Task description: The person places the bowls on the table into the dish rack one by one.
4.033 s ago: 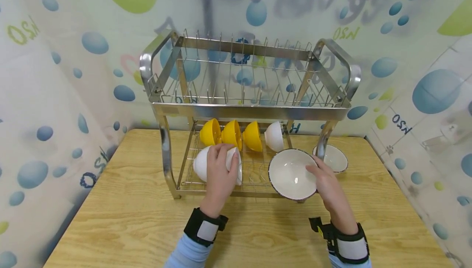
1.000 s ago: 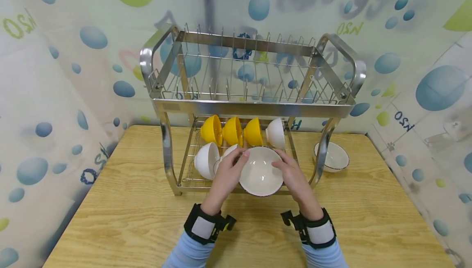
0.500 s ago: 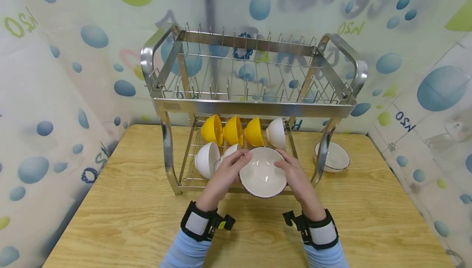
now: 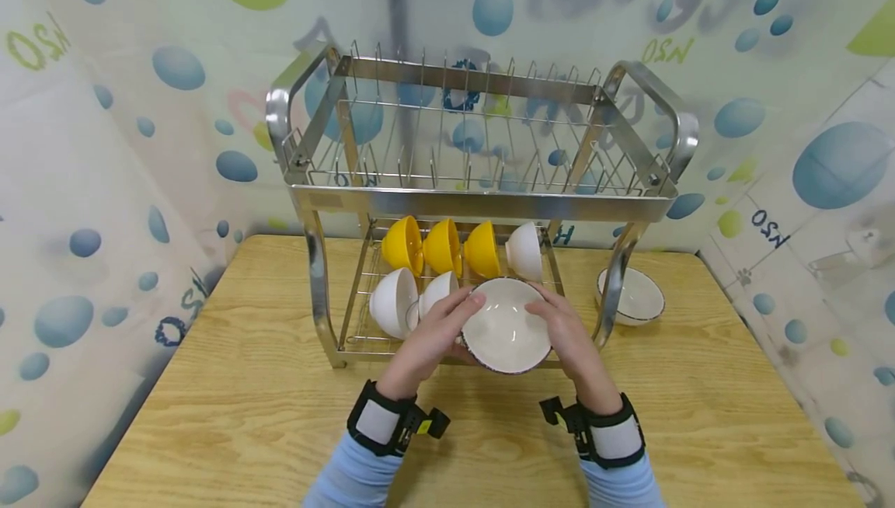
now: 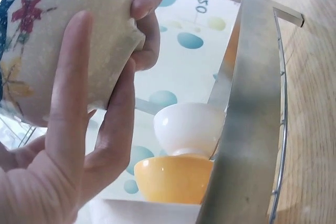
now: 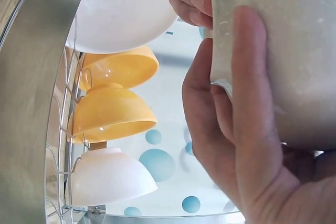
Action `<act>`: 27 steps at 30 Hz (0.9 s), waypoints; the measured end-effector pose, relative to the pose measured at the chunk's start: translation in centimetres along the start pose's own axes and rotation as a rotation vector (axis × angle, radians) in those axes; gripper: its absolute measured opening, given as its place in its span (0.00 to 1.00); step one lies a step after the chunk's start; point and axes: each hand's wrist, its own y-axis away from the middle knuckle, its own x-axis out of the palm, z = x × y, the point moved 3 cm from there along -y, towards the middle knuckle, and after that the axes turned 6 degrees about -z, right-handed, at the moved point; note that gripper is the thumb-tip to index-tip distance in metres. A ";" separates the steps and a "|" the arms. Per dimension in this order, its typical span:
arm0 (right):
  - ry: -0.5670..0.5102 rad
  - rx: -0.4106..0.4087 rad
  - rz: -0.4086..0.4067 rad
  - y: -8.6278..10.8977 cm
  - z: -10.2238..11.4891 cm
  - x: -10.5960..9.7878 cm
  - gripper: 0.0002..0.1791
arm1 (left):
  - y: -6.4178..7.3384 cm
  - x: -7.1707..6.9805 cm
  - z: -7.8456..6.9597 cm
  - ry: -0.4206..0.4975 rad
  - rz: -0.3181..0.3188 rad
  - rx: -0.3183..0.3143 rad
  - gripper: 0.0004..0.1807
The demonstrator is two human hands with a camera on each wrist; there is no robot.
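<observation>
A cream bowl [image 4: 506, 329] with a dark speckled rim is held in front of the rack's lower tier, its inside facing the head camera. My left hand [image 4: 435, 335] grips its left side, thumb over the rim. On the opposite side my right hand [image 4: 569, 337] holds it the same way, thumb inside. Painted flowers show on the bowl's outside [image 5: 100, 40] in the left wrist view, with fingers spread beneath it. Behind the left hand, a larger white bowl [image 4: 393, 304] and a smaller white bowl [image 4: 438, 290] stand on edge in the rack.
The two-tier steel dish rack [image 4: 482, 205] stands on a wooden table [image 4: 231, 415]. Yellow bowls [image 4: 442, 248] and a white bowl [image 4: 524, 252] line its lower back row. Another dark-rimmed bowl [image 4: 639, 297] sits on the table beside the right leg.
My left hand has left the white bowl in the rack and joined the right hand on the cream bowl, which has come left to the middle. Since half a second ago it shifted slightly right.
</observation>
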 end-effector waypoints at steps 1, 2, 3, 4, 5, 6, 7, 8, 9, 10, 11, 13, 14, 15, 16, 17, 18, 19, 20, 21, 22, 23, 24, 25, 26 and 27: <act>-0.002 0.003 -0.001 0.0 0.0 0.0 0.27 | 0.0 0.1 0.0 -0.003 -0.007 0.003 0.28; -0.005 0.007 -0.003 0.0 -0.1 0.0 0.28 | 0.0 0.1 0.0 -0.005 -0.017 0.002 0.28; -0.008 0.010 -0.004 0.0 -0.1 0.0 0.28 | 0.0 0.1 0.0 -0.008 -0.026 0.002 0.28; -0.010 0.013 -0.004 -0.1 -0.2 0.0 0.28 | 0.0 0.2 0.0 -0.011 -0.036 0.002 0.28; -0.005 0.014 -0.005 -0.1 -0.2 0.0 0.28 | 0.0 0.2 0.1 -0.015 -0.043 0.003 0.29; -0.002 0.015 -0.006 -0.1 -0.2 0.1 0.28 | 0.0 0.2 0.1 -0.019 -0.048 0.005 0.29; 0.003 0.014 -0.007 -0.2 -0.3 0.1 0.28 | 0.0 0.2 0.1 -0.021 -0.056 0.004 0.29; 0.006 0.014 -0.010 -0.2 -0.3 0.1 0.28 | 0.0 0.2 0.2 -0.022 -0.062 0.004 0.30; 0.008 0.013 -0.010 -0.2 -0.3 0.1 0.28 | 0.0 0.2 0.2 -0.024 -0.068 0.004 0.30; 0.011 0.013 -0.011 -0.2 -0.3 0.2 0.28 | 0.0 0.2 0.2 -0.023 -0.072 0.005 0.30; 0.015 0.012 -0.012 -0.2 -0.3 0.2 0.28 | 0.0 0.2 0.3 -0.023 -0.078 0.006 0.30; 0.019 0.014 -0.014 -0.2 -0.2 0.2 0.27 | -0.1 0.2 0.3 -0.025 -0.093 0.006 0.30; 0.021 0.017 -0.014 -0.1 -0.2 0.2 0.28 | -0.1 0.2 0.4 -0.025 -0.099 0.007 0.30; 0.030 0.017 -0.013 -0.1 -0.1 0.3 0.28 | -0.1 0.1 0.4 -0.025 -0.107 0.008 0.30; 0.047 0.018 -0.018 -0.1 -0.1 0.3 0.27 | -0.1 0.1 0.4 -0.028 -0.112 0.011 0.30; 0.059 0.021 -0.023 -0.1 0.0 0.3 0.27 | -0.1 0.1 0.4 -0.028 -0.119 0.011 0.30; 0.075 0.020 -0.027 -0.1 0.0 0.4 0.27 | -0.1 0.1 0.4 -0.028 -0.126 0.011 0.30; 0.093 0.016 -0.033 -0.1 0.0 0.4 0.26 | -0.1 0.1 0.5 -0.025 -0.134 0.012 0.30; 0.111 0.009 -0.040 -0.1 0.0 0.4 0.26 | -0.1 0.1 0.5 -0.022 -0.142 0.012 0.30; 0.132 -0.006 -0.050 -0.1 0.0 0.4 0.25 | -0.1 0.0 0.5 -0.019 -0.150 0.012 0.30; 0.146 -0.021 -0.061 -0.1 0.0 0.5 0.25 | -0.1 0.0 0.5 -0.015 -0.156 0.013 0.30; 0.155 -0.043 -0.076 0.0 0.1 0.4 0.25 | -0.2 0.0 0.5 -0.008 -0.163 0.012 0.30; 0.166 -0.071 -0.094 0.1 0.1 0.4 0.26 | -0.2 0.0 0.5 -0.009 -0.170 0.016 0.30; 0.181 -0.098 -0.118 0.1 0.1 0.4 0.27 | -0.2 0.1 0.5 -0.007 -0.177 0.019 0.30; 0.188 -0.123 -0.141 0.2 0.2 0.3 0.28 | -0.2 0.1 0.5 -0.005 -0.182 0.023 0.30; 0.195 -0.150 -0.161 0.3 0.2 0.2 0.28 | -0.2 0.1 0.5 -0.002 -0.190 0.027 0.30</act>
